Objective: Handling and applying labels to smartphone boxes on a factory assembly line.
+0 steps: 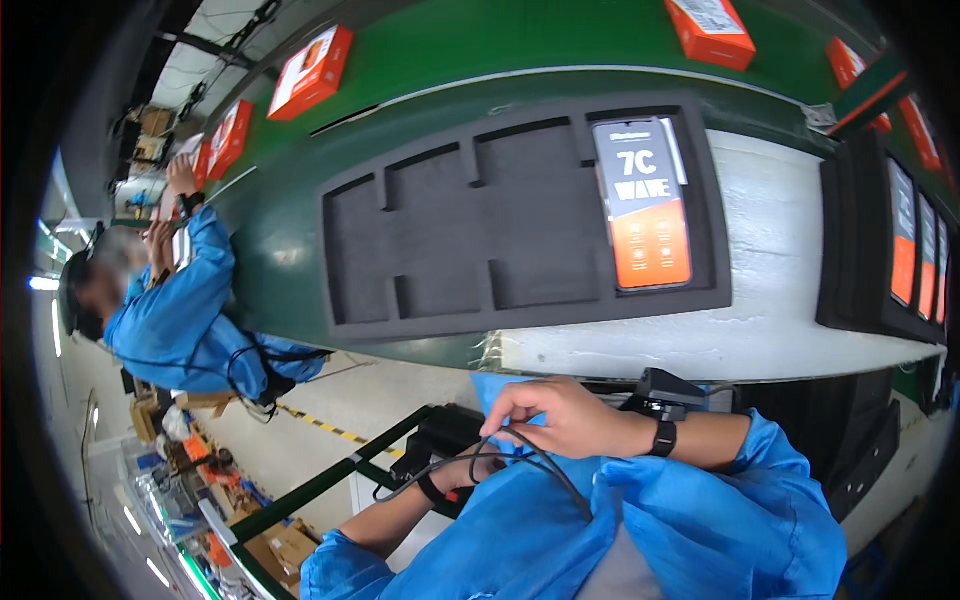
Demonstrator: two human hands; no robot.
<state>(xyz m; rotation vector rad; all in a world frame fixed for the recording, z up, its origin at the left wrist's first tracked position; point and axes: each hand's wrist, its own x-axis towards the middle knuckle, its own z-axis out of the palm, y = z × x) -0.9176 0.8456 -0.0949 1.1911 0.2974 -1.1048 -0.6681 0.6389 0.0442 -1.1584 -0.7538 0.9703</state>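
Observation:
A dark cable (pixel 535 457) loops in front of my blue smock. My right hand (pixel 560 415), a black band on its wrist with a black device on the forearm behind it, pinches the cable between thumb and fingers. Lower and to the left is my left hand (pixel 478 466), close behind the loop; its fingers are mostly hidden by the cable and my right hand. Ahead on the bench lies a black foam tray (pixel 425 322) with several recesses. A smartphone (pixel 645 205) with a grey and orange screen film fills the rightmost one.
Orange boxes (pixel 312 72) stand along the green surface (pixel 520 40) at the back. More phones sit in black foam trays (pixel 850 240) at the right. A co-worker in a blue smock (pixel 180 310) works at the left. A dark green rail (pixel 310 485) crosses at lower left.

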